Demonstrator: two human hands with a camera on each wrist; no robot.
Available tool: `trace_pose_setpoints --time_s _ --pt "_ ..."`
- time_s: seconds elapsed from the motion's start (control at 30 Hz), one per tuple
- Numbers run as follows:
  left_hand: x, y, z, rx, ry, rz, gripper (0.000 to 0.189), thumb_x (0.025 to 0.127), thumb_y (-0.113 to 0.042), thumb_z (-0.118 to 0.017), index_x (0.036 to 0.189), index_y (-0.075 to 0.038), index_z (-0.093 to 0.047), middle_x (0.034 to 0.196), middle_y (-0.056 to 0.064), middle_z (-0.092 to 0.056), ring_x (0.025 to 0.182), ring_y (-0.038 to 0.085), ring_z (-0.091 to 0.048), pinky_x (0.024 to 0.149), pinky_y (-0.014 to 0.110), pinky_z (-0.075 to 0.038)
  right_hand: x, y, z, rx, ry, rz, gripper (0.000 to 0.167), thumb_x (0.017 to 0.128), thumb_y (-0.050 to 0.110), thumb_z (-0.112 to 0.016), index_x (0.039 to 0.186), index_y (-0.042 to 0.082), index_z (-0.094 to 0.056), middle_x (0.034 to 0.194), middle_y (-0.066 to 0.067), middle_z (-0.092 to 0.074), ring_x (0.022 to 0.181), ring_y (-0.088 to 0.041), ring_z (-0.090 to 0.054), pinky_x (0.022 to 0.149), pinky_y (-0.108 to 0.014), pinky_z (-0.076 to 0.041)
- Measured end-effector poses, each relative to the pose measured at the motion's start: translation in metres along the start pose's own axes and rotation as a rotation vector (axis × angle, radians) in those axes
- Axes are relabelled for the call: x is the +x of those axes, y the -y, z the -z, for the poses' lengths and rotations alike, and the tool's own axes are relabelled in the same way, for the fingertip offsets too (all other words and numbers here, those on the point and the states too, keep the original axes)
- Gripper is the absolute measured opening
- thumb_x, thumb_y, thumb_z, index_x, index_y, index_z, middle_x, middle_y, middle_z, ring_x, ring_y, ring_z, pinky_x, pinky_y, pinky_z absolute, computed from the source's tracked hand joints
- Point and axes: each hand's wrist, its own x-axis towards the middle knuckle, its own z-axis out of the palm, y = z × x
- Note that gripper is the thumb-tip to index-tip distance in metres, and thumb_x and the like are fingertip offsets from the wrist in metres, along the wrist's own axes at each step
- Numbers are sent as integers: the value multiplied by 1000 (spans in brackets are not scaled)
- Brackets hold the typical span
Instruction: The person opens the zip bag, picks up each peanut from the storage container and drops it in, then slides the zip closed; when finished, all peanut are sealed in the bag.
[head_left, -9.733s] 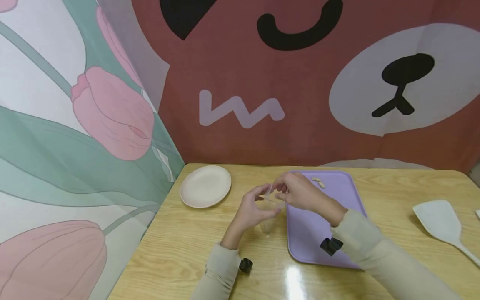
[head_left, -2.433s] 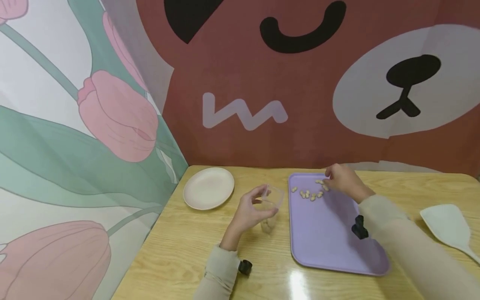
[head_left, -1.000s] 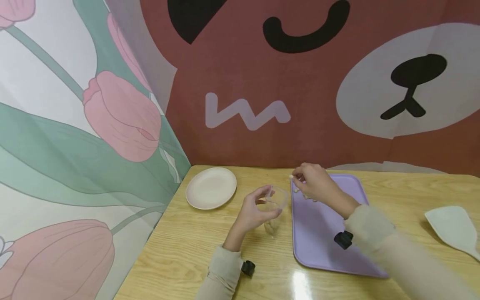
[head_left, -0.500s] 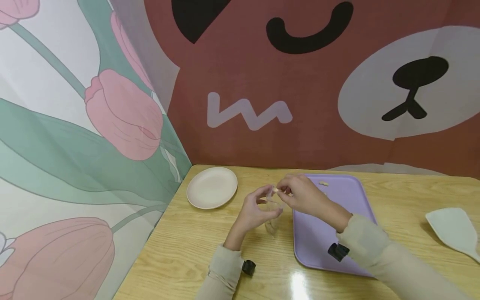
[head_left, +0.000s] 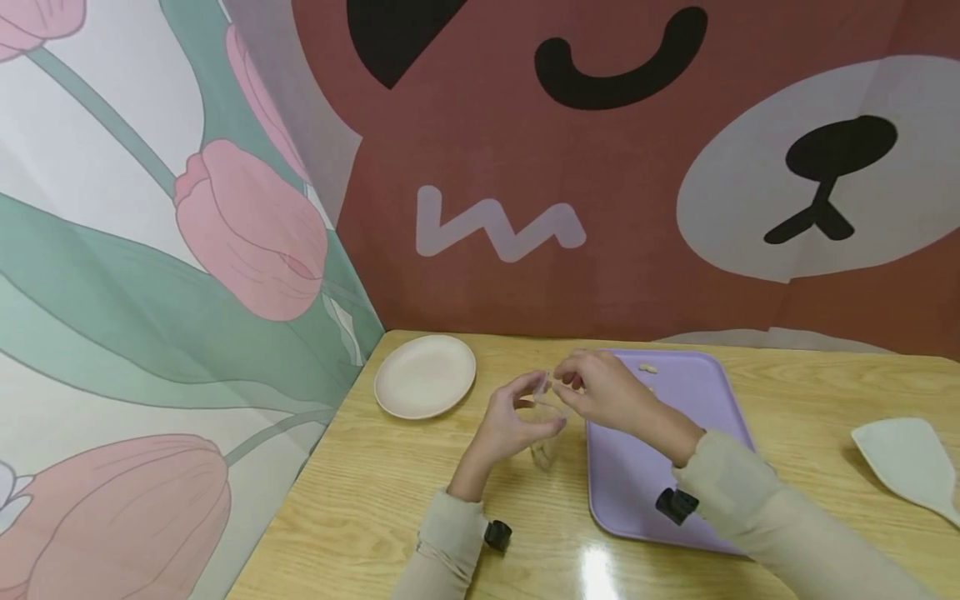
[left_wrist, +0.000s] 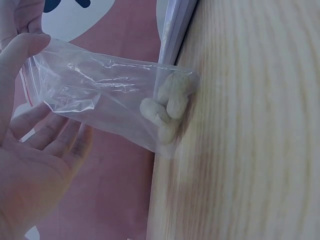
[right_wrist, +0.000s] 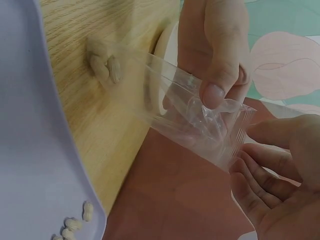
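Maybe so it won't tip, the left hand (head_left: 510,423) holds a long clear plastic bag (left_wrist: 115,97) of bumpy tan peanuts (left_wrist: 177,105); I can't tell if the right hand (head_left: 611,393) grips.

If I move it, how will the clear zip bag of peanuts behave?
The clear zip bag will probably flop, its thin film being creased. It may swing bottom-heavy, peanuts being bunched at the base. Its glossy surface looks slippery.

The bag (left_wrist: 107,92) is clear plastic, upright, creased near its red-lined mouth. Pale, knobbly, unshelled peanuts (left_wrist: 177,106) cluster at its bottom, touching one another. More peanuts lie loose near the tray's (head_left: 626,492) far edge.
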Motion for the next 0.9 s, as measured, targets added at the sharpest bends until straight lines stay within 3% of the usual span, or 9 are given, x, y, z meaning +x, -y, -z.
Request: trace_pose_setpoints --time_s 0.2,0.37,0.6,0.9 --pt "1 -1 -2 -2 0 -5 71 81 -20 -82 142 -4 -51 132 4 -60 121 26 -55 95 54 -48 1 -1 6 -3 -6 -15 12 87 8 -75 96 0 -74 87 -5 -69 73 -15 -64 65 -32 -55" --pt "1 -1 -3 -14 -5 -6 70 81 -18 -82 142 -3 -52 127 8 -63 120 35 -55 94 53 -48 6 -13 19 14 -35 -47 11 87 8 -73 95 0 -73 85 -3 -67 74 -16 -63 65 -33 -54" --pt "0 -1 -2 -20 -22 10 70 80 -16 -82 142 -2 -52 127 6 -64 122 36 -54 96 53 -47 12 -66 35 6 -52 -184 13 89 9 -71 95 -2 -73 86 -8 -69 76 -23 -65 68 -42 -55" --pt "2 0 -5 -39 -12 7 72 79 -14 -82 141 4 -50 126 8 -64 122 38 -54 95 51 -47 -4 -139 28 -77 67 -398 27 90 9 -68 107 -12 -67 96 -22 -69 88 -35 -66 76 -50 -54"
